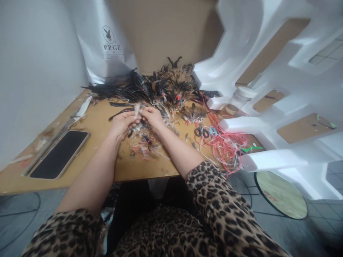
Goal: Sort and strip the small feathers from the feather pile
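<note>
Close together over the middle of the table, both hands pinch at one pale, fluffy feather. My left hand is closed on its lower part, thumb up. My right hand meets it from the other side with thumb and fingertips pressed together. Beneath and just beyond the hands lie loose feather scraps with bits of red and white string. Behind them spreads a large heap of black feathers and brown feathers, some tied in bunches. A small feather bunch rests to the right.
Scissors with black handles lie beside a tangle of red and white string. A phone is at the left, near a long thin rod. White foam packing borders the right, and a white bag stands behind.
</note>
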`<state>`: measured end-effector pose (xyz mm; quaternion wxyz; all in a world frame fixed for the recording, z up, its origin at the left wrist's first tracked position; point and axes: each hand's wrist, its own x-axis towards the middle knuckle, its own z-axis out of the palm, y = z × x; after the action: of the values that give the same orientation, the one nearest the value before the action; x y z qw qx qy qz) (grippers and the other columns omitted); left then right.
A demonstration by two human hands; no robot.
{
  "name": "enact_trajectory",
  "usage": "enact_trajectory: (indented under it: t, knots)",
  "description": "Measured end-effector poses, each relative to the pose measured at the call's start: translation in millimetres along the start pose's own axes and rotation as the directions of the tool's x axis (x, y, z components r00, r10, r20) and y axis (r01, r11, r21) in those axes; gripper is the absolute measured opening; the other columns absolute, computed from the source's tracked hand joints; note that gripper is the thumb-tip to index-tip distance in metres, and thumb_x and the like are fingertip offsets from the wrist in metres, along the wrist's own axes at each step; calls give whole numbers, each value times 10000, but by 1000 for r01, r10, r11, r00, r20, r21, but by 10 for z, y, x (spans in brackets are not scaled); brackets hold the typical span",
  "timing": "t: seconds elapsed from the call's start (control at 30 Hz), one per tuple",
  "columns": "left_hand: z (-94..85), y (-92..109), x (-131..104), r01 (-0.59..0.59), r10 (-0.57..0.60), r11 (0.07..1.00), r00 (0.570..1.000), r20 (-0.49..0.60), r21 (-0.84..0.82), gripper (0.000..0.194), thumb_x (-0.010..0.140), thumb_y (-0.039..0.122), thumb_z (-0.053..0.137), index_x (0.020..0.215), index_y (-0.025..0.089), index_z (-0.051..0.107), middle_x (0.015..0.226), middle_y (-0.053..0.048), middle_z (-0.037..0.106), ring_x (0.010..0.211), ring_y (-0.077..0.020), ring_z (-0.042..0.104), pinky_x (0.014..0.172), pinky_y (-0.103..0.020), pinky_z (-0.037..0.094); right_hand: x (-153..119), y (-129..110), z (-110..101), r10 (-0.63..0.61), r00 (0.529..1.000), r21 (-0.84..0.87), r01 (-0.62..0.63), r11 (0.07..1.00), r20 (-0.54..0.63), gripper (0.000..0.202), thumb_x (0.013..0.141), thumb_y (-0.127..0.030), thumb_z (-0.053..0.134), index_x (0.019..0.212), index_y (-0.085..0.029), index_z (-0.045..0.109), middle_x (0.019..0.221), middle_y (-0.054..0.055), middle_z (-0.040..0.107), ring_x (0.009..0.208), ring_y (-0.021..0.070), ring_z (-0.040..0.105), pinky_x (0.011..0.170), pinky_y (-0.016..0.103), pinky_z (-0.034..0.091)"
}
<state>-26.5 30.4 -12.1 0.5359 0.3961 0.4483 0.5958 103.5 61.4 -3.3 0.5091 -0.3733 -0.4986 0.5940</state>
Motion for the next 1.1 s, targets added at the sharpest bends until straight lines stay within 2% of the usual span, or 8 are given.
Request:
enact_trajectory:
  t: [0.23, 0.4, 0.6, 0.83, 0.9, 1.0, 1.1]
  knots:
    - [-1, 11, -8, -13, 13, 1000, 1000, -11, -9, 233, 566, 120, 728, 789, 96, 665, 710, -71, 684, 540, -70, 600, 466, -119, 449, 38, 54, -48, 132, 979, 114, -151, 982, 157, 310, 611, -382, 725, 756, -150, 581, 526, -64, 549, 393, 11, 369, 364, 140, 221]
    - [-4, 5, -21, 21, -22, 999, 999, 28, 34, 206, 580, 137, 732, 769, 93, 663, 707, -86, 686, 555, -90, 622, 480, -133, 468, 13, 30, -28, 108, 984, 111, -124, 986, 139, 346, 565, -384, 760, 688, -149, 538, 445, -87, 471, 373, 12, 329, 363, 149, 192]
    - [-24, 10, -20, 3, -6, 992, 1000, 22, 126, 191, 591, 171, 734, 757, 86, 689, 712, -111, 690, 554, -109, 630, 475, -150, 475, -28, 1, 23, 16, 997, 32, -18, 999, 76, 324, 582, -391, 736, 662, -137, 552, 462, -86, 465, 407, 8, 358, 410, 147, 257]
    - [-82, 53, -8, -48, 40, 985, 998, 51, 166, 131, 613, 174, 712, 716, 98, 683, 653, -87, 671, 506, -92, 594, 446, -152, 448, -23, 48, 39, 29, 992, 32, -33, 999, 124, 299, 622, -384, 726, 710, -151, 561, 453, -80, 453, 396, 22, 334, 392, 161, 226]
    - [-88, 81, -6, -28, 25, 989, 999, 27, 143, 136, 622, 174, 707, 727, 94, 675, 634, -77, 660, 496, -86, 583, 449, -154, 447, -29, 33, 28, 15, 990, -9, -14, 1000, 141, 275, 644, -364, 711, 741, -141, 582, 473, -68, 477, 413, 27, 350, 406, 164, 243]
    - [-94, 133, -7, -9, 12, 996, 999, -35, 86, 128, 637, 171, 699, 731, 96, 655, 607, -57, 643, 492, -78, 577, 447, -143, 441, -31, -23, -12, -14, 980, -159, 46, 986, 196, 214, 647, -288, 697, 729, -116, 602, 522, -54, 523, 457, 24, 382, 459, 162, 295]
    - [-108, 171, -5, -35, 38, 999, 995, -91, 38, 115, 655, 185, 684, 723, 105, 635, 655, -53, 658, 528, -75, 594, 450, -128, 434, -33, -90, -62, -26, 939, -343, 150, 927, 343, 140, 625, -205, 679, 669, -93, 608, 571, -39, 564, 527, 30, 441, 548, 166, 361]
